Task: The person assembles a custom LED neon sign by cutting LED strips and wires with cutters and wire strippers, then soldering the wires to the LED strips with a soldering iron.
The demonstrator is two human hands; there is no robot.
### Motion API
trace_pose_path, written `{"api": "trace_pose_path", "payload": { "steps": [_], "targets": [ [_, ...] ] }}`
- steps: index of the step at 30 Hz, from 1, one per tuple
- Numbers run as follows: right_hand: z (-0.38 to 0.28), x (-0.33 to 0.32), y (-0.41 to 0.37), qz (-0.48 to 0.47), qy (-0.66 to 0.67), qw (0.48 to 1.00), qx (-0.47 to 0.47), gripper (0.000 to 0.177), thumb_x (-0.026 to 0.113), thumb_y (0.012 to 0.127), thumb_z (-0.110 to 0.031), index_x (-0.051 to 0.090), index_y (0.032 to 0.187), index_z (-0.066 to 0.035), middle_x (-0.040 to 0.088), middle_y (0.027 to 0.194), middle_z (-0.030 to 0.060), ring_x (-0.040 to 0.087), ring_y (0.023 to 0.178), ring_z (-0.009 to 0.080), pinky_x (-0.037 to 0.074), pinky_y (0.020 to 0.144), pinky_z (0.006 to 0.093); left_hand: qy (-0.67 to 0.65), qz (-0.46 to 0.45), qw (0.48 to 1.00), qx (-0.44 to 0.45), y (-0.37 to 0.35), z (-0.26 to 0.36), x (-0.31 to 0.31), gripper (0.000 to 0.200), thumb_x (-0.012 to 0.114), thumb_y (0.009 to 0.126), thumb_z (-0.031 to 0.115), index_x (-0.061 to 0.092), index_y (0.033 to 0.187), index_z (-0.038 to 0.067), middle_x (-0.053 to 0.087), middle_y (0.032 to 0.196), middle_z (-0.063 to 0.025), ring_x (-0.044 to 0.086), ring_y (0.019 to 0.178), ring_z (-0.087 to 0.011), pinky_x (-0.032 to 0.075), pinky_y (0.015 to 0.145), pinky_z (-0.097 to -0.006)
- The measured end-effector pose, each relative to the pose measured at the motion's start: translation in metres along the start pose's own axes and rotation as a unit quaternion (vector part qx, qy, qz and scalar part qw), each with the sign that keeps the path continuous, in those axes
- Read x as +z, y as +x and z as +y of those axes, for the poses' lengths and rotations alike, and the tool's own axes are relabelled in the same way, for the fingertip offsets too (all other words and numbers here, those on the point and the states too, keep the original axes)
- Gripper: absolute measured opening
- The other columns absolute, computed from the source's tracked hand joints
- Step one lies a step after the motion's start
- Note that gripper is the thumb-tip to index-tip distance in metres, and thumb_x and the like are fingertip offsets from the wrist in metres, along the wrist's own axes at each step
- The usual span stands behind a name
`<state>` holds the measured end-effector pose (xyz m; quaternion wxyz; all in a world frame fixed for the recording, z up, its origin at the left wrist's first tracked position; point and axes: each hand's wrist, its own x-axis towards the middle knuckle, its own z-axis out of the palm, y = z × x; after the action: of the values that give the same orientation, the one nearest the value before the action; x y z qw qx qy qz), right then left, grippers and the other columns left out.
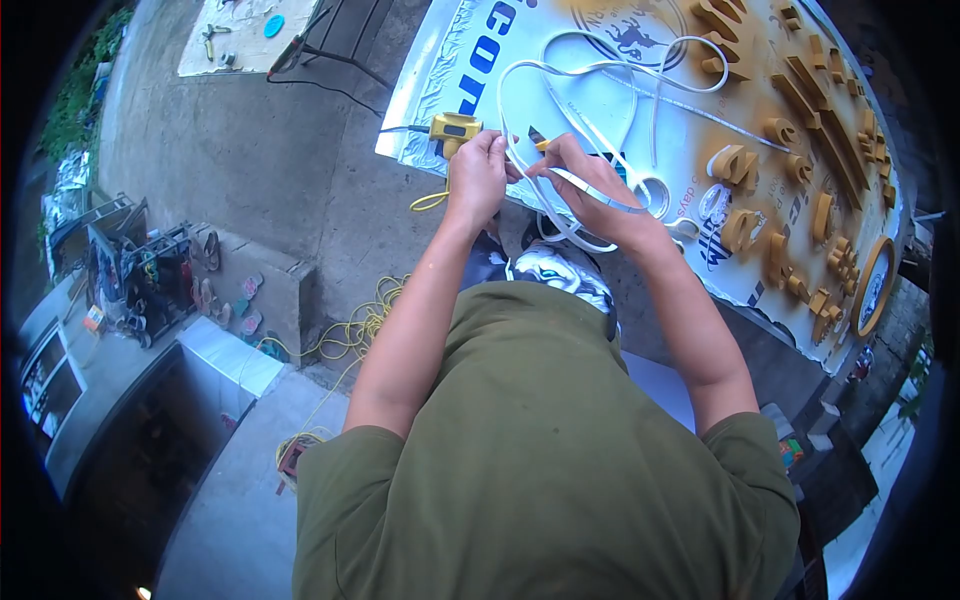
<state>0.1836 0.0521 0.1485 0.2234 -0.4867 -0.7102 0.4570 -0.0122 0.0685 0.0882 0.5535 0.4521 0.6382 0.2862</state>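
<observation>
My left hand (478, 178) is closed in a pinch at the near edge of the table, on a white strip (508, 100) that loops over the printed sheet. Close on its right, my right hand (585, 185) is closed on the same white strip, with more of it hanging in coils below the wrist. What lies between the fingertips is too small to make out. A dark-tipped tool with a yellow part (538, 138) shows just beyond my right fingers. Beside my left hand sits a yellow power socket (455, 127) with a cable.
Brown painted letters and shapes (820, 130) cover the right of the table sheet (430, 75). A round brown-rimmed piece (873, 287) stands at its right edge. Tangled yellow cord (370, 325) lies on the floor, left. Sandals (250, 287) and another board (235, 30) are farther left.
</observation>
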Motion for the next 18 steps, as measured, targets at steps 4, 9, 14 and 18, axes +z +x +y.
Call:
{"api": "trace_pose_path", "payload": {
  "steps": [4,9,14,18],
  "targets": [
    [-0.002,0.001,-0.001,0.003,0.042,0.999,0.021,0.022,0.059,0.103,-0.009,0.043,0.116,-0.001,0.072,0.096,0.0262,0.07,0.091,0.0482,0.054,0.075,0.0518,-0.07,0.005,0.997,-0.027,0.005,-0.001,-0.005,0.03,0.047,0.112,0.017,0.068,0.118,-0.003,0.068,0.079,-0.005,0.067,0.065,-0.0101,0.058,0.062,-0.0258],
    [0.002,0.013,-0.002,0.029,0.048,0.998,-0.006,0.02,0.057,0.105,-0.012,0.043,0.116,-0.003,0.07,0.089,0.0275,0.069,0.085,0.0499,0.053,0.068,0.0518,-0.136,-0.037,0.984,-0.109,-0.007,0.013,-0.005,0.037,0.058,0.109,0.027,0.063,0.131,-0.003,0.065,0.092,-0.0035,0.066,0.073,-0.0091,0.058,0.067,-0.0247],
    [0.0,0.017,-0.004,0.023,0.022,0.999,0.03,0.021,0.059,0.105,-0.012,0.043,0.116,-0.003,0.069,0.085,0.0273,0.069,0.083,0.0498,0.052,0.068,0.0514,-0.141,-0.101,0.977,-0.121,-0.038,0.007,-0.004,0.045,0.065,0.106,0.027,0.059,0.141,-0.001,0.063,0.095,-0.0005,0.062,0.084,-0.0067,0.056,0.073,-0.0232],
    [0.006,0.022,-0.008,0.022,0.04,0.999,0.028,0.02,0.058,0.105,-0.012,0.043,0.115,-0.003,0.068,0.085,0.0278,0.069,0.082,0.0497,0.052,0.067,0.0511,-0.155,-0.098,0.978,-0.095,-0.043,-0.004,-0.003,0.043,0.062,0.107,0.019,0.056,0.146,0.0,0.065,0.094,-0.0006,0.062,0.082,-0.0069,0.055,0.072,-0.0235]
  ]
}}
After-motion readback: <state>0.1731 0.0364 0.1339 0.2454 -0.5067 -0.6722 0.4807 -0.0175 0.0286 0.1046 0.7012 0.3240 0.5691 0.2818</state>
